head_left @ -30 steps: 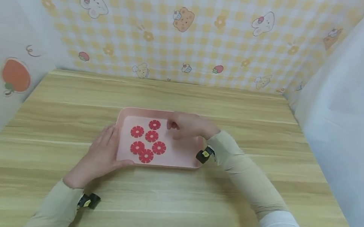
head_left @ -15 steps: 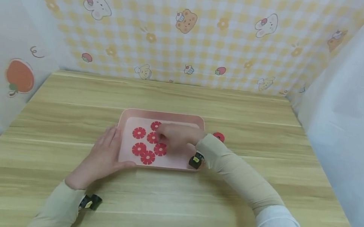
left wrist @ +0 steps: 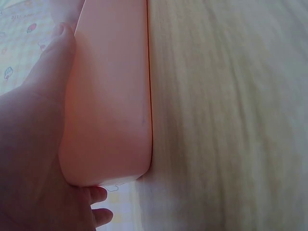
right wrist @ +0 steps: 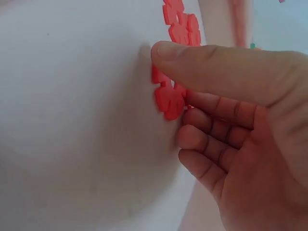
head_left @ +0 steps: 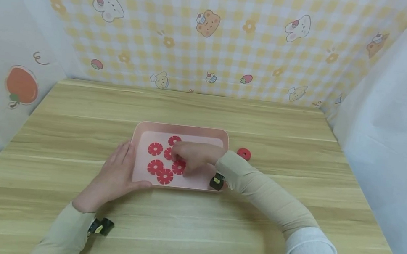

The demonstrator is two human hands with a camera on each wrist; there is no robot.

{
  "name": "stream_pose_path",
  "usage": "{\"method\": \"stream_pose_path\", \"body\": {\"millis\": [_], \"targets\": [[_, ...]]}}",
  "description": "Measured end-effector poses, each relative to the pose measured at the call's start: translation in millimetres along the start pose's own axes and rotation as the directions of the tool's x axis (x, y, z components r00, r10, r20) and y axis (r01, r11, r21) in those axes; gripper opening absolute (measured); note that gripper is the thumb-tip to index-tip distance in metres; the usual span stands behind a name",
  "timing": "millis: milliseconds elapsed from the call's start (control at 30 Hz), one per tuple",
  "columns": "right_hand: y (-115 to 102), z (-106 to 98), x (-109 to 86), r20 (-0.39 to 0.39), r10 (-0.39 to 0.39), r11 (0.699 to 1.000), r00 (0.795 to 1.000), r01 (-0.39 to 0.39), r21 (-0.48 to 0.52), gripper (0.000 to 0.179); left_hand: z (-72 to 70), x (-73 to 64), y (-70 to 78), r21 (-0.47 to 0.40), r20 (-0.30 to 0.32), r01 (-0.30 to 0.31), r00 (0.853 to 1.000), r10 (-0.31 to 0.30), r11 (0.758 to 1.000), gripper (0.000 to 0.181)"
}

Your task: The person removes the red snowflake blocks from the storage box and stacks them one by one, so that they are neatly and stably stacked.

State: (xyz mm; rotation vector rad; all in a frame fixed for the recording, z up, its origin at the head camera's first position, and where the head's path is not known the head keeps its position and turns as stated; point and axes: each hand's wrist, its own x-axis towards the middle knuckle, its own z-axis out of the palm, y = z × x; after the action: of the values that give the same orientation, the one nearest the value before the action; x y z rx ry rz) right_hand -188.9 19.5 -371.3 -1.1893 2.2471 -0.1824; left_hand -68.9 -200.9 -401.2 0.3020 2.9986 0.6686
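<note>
A shallow pink tray (head_left: pixel 208 132) lies on the wooden table, with several flat red snowflake building discs (head_left: pixel 155 148) spread over its left half. My left hand (head_left: pixel 116 171) holds the tray's near left corner, its thumb along the front rim and its fingers against the left end. Inside the tray, my right hand (head_left: pixel 198 156) reaches in from the right. In the right wrist view, its thumb and forefinger pinch a red snowflake disc (right wrist: pixel 169 103) near the tray floor, with the other fingers curled behind. The thumb covers part of that disc.
Just outside the tray's right end, a round red piece (head_left: pixel 244 153) lies on the wooden table (head_left: pixel 283 128), close by the right sleeve. A yellow checked cloth (head_left: pixel 227 53) hangs behind the table, with white sheets at both sides.
My right hand has moved left and down from the tray's far side to the discs. The red piece at the right came into view from behind that arm. My left hand keeps its hold.
</note>
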Motion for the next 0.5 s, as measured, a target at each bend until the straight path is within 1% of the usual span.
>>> {"method": "stream_pose_path", "body": {"millis": [167, 367, 500], "targets": [[-2.8, 0.5, 1.1, -0.001, 0.013, 1.0, 1.0, -0.013, -0.01, 0.036, 0.5, 0.5, -0.8, 0.004, 0.0, -0.002, 1.0, 0.002, 1.0, 0.123], [-3.5, 1.5, 1.3, -0.017, 0.009, 1.0, 1.0, -0.01, -0.025, 0.035, -0.5, 0.5, -0.3, 0.008, 0.006, -0.003, 1.0, 0.003, 1.0, 0.122], [-3.7, 2.7, 2.6, -0.029, 0.014, 0.998, 0.999, -0.016, -0.059, 0.038, -0.6, 0.2, -0.3, 0.012, 0.003, -0.009, 1.0, 0.009, 1.0, 0.121]]}}
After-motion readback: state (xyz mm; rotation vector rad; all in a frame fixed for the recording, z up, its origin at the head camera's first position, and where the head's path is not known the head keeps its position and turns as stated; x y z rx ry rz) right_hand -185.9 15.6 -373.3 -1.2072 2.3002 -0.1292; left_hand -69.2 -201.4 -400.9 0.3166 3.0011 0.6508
